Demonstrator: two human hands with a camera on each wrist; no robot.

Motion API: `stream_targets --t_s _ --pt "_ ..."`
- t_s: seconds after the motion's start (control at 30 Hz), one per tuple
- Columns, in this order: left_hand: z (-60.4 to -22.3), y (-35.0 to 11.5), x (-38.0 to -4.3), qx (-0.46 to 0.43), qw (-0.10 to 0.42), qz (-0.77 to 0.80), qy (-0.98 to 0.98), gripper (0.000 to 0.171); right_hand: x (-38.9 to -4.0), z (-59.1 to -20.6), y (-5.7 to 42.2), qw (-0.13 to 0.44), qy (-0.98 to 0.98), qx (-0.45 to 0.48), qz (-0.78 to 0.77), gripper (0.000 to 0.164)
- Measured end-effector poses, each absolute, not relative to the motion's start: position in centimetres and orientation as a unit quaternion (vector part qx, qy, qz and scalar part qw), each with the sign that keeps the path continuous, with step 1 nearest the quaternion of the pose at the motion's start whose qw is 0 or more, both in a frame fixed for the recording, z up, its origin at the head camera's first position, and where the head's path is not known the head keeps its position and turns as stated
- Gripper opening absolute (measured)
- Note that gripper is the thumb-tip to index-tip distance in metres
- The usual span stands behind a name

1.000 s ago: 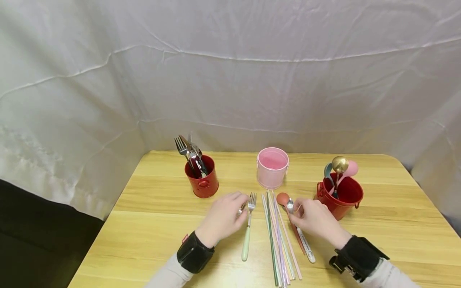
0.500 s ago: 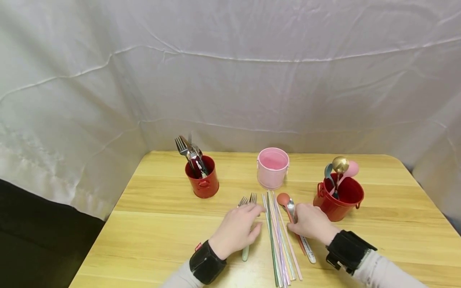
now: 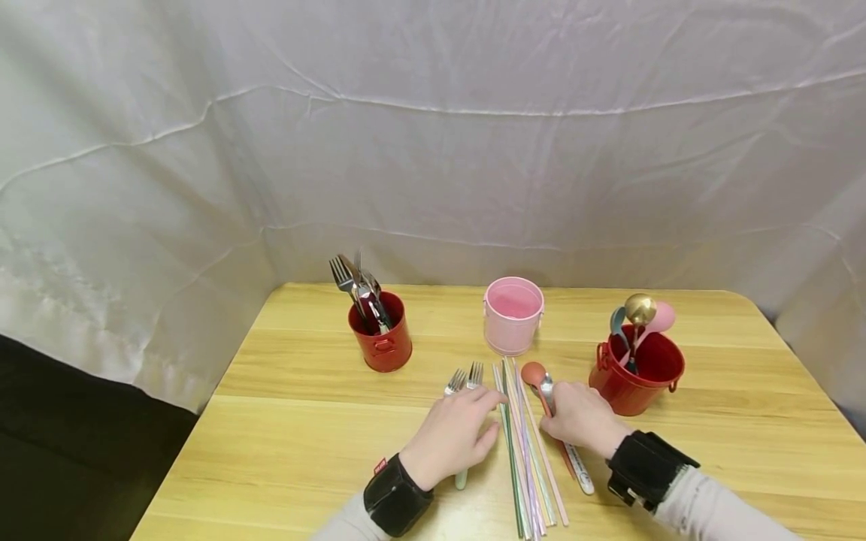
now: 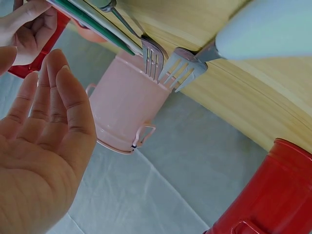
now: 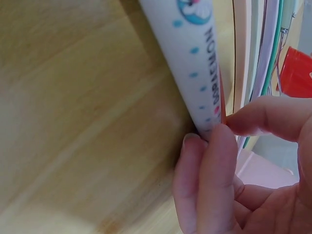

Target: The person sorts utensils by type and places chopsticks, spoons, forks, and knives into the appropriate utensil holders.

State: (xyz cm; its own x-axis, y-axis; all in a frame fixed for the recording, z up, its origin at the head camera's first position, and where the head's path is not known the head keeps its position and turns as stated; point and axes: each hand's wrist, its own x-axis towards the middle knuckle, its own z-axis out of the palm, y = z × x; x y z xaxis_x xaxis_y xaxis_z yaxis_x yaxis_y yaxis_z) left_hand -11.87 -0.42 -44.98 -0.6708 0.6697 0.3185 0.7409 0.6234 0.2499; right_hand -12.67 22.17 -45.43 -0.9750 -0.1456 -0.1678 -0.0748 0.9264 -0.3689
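Note:
My right hand [image 3: 582, 417] pinches the white, printed handle [image 5: 192, 63] of a metal-bowled spoon on the table; its fingertips [image 5: 217, 146] sit along the handle's side. An orange spoon [image 3: 533, 373] lies right against it, partly hidden. My left hand [image 3: 453, 436] holds nothing, its fingers extended and slightly bent in the left wrist view. It is over two forks, one left [image 3: 455, 383] and one right [image 3: 476, 373], covering much of their handles, with its fingertips at the edge of a bundle of long coloured straws [image 3: 531, 481].
Behind the straws stands a pink bucket [image 3: 512, 330]. A red bucket [image 3: 386, 349] at left holds forks and other metal cutlery. Another red bucket [image 3: 632, 387], right beside my right hand, holds several spoons. A pale cloth [image 3: 433, 180] hangs behind the wooden table [image 3: 271, 451].
My left hand has moved right, from the left fork across both forks to the straws, uncovering the fork heads. My right hand has moved slightly down along the white spoon's handle.

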Motion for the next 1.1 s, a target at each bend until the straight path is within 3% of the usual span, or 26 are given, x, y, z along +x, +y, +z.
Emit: stream_targets --t_s 0.5,0.83,1.1 --pt "-45.4 -0.5 -11.9 -0.392 0.096 -0.196 -0.894 0.033 -13.1 -45.2 22.4 0.122 0.969 -0.035 -0.213 0.023" --pt "-45.4 -0.7 -12.0 -0.386 0.09 -0.202 -0.896 0.035 -12.8 -44.3 23.5 0.099 0.96 -0.033 -0.259 0.019" --pt "-45.1 -0.9 -12.3 -0.376 0.078 -0.214 -0.898 0.035 -12.3 -43.5 24.0 0.073 0.933 -0.084 -0.343 0.014"
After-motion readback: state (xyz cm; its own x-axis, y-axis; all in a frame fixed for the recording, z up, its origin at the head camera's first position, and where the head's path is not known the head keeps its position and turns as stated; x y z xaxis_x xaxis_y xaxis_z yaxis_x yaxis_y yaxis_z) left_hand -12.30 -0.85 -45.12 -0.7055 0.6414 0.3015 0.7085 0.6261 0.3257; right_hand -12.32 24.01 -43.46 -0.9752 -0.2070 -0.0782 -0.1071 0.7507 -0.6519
